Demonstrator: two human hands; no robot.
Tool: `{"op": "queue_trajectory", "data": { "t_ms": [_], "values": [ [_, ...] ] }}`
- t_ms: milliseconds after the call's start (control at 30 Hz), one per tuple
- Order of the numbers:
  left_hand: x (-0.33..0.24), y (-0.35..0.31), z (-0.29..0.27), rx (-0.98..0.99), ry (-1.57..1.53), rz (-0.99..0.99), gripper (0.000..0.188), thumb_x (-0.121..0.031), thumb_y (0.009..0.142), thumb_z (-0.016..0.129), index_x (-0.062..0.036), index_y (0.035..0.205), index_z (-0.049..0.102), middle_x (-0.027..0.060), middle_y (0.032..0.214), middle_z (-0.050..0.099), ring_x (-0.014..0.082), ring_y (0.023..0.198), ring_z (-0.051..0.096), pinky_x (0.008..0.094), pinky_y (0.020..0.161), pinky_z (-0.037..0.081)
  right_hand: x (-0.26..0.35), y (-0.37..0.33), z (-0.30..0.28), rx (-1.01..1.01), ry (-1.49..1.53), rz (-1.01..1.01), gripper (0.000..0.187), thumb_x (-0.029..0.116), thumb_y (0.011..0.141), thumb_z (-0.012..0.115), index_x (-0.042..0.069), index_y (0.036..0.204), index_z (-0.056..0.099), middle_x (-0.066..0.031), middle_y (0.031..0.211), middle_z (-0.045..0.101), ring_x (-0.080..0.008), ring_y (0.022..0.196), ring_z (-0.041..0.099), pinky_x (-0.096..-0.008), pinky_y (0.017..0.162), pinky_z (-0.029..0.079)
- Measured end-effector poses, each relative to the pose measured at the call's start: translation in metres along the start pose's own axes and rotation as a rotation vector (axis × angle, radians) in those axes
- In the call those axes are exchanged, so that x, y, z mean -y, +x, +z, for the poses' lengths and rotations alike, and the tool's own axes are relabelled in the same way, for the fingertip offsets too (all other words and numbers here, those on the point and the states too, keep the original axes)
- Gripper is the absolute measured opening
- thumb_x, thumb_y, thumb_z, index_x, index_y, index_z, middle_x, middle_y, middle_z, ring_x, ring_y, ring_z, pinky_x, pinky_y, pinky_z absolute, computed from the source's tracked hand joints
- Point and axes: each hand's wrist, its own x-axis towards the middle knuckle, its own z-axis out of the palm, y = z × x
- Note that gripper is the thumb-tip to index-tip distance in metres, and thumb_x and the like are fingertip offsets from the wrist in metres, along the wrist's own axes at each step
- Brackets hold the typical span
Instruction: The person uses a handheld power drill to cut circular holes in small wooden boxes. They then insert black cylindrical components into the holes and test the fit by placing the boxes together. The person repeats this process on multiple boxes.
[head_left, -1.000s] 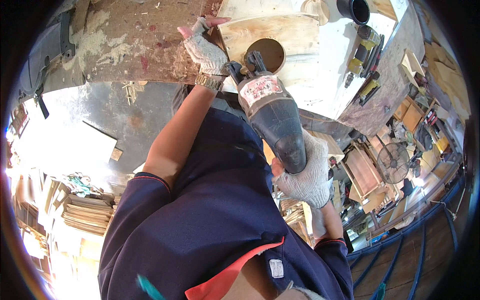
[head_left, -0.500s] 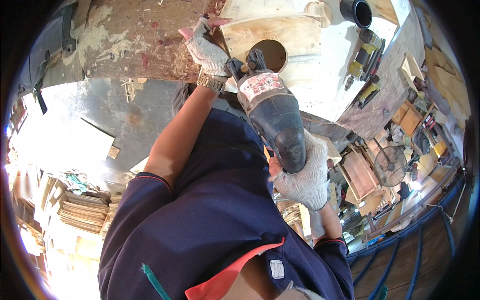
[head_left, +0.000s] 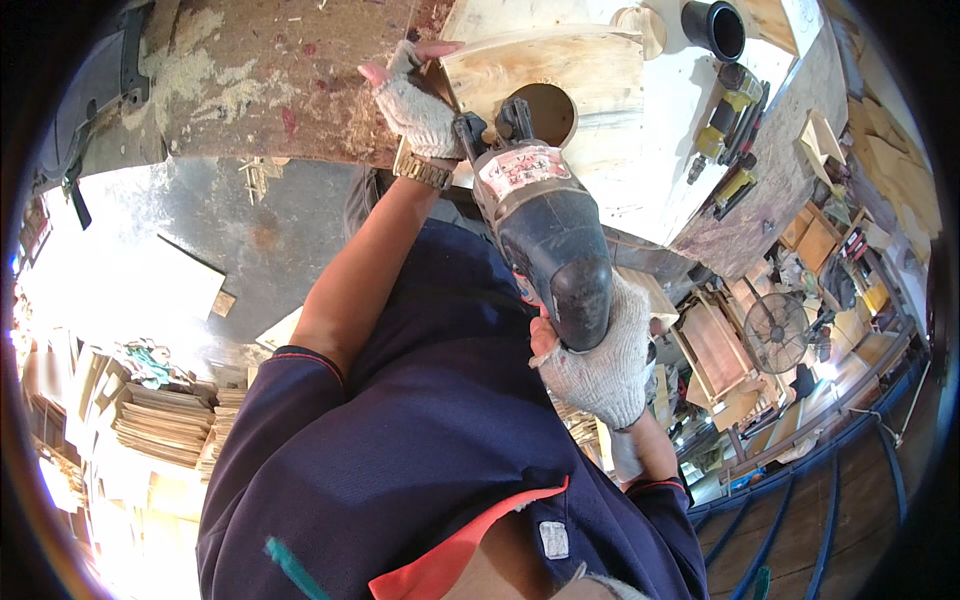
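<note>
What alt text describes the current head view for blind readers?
A gloved right hand grips a dark handheld power tool, its front end near a round hole in a pale wooden panel. The gloved left hand is at the panel's left edge; yellow-and-black power tools lie to the right.

A navy red-piped shirt (head_left: 430, 400) with coral collar (head_left: 450, 550) is worn with pale knit gloves (head_left: 606, 372) and gold-toned watch (head_left: 425, 171).

A dark power tool (head_left: 555, 240) (red-and-white label (head_left: 522, 170) on top) slants forward-left, its front end (head_left: 516, 120) overlapping in view the round hole (head_left: 557, 112) of a pale, grained wooden board (head_left: 610, 85); contact is unclear.
</note>
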Motion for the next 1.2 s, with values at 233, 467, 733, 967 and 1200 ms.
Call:
{"op": "queue_trajectory", "data": {
  "t_ms": [233,467,733,967,1200],
  "values": [
    [0.002,0.001,-0.007,0.038,-0.061,-0.032,0.094,-0.077,0.103,0.016,0.0008,0.091,0.067,0.0114,0.092,0.068,0.0234,0.091,0.061,0.0372,0.093,0.047,-0.005,-0.001,0.003,0.006,0.002,-0.007,0.037,0.017,0.068,0.077,0.003,0.100,0.066,-0.0167,0.076,0.068,-0.0399,0.073,0.071,-0.0441,0.071,0.054],
    [0.004,-0.002,-0.008,0.031,-0.085,-0.012,0.089,-0.073,0.104,0.017,0.0007,0.090,0.065,0.0125,0.096,0.068,0.0240,0.093,0.061,0.0372,0.095,0.047,0.003,-0.002,0.004,-0.001,0.033,0.050,0.040,0.016,0.068,0.077,0.003,0.104,0.067,-0.0164,0.078,0.070,-0.0386,0.073,0.071,-0.0436,0.071,0.055],
    [-0.001,-0.011,0.001,-0.059,-0.051,0.026,0.085,-0.071,0.105,0.020,0.0009,0.086,0.060,0.0158,0.104,0.065,0.0277,0.102,0.061,0.0416,0.104,0.045,0.002,-0.002,0.004,-0.048,-0.071,-0.077,0.042,0.015,0.068,0.076,0.001,0.107,0.066,-0.0161,0.077,0.071,-0.0386,0.073,0.071,-0.0419,0.072,0.056],
    [0.013,-0.017,-0.005,-0.139,-0.111,-0.053,0.078,-0.069,0.106,0.025,-0.0013,0.088,0.059,0.0133,0.101,0.063,0.0250,0.097,0.059,0.0396,0.099,0.046,0.000,-0.005,0.008,-0.060,0.013,-0.014,0.042,0.015,0.070,0.076,0.001,0.108,0.066,-0.0164,0.078,0.071,-0.0371,0.075,0.072,-0.0418,0.073,0.056],
    [0.006,-0.022,0.000,-0.154,-0.166,-0.111,0.067,-0.064,0.109,0.032,-0.0037,0.089,0.055,0.0109,0.098,0.061,0.0212,0.093,0.056,0.0373,0.095,0.046,0.000,-0.007,0.009,-0.034,0.034,0.032,0.037,0.013,0.072,0.076,0.001,0.105,0.065,-0.0159,0.078,0.071,-0.0350,0.074,0.073,-0.0399,0.071,0.056]
  ]
}}
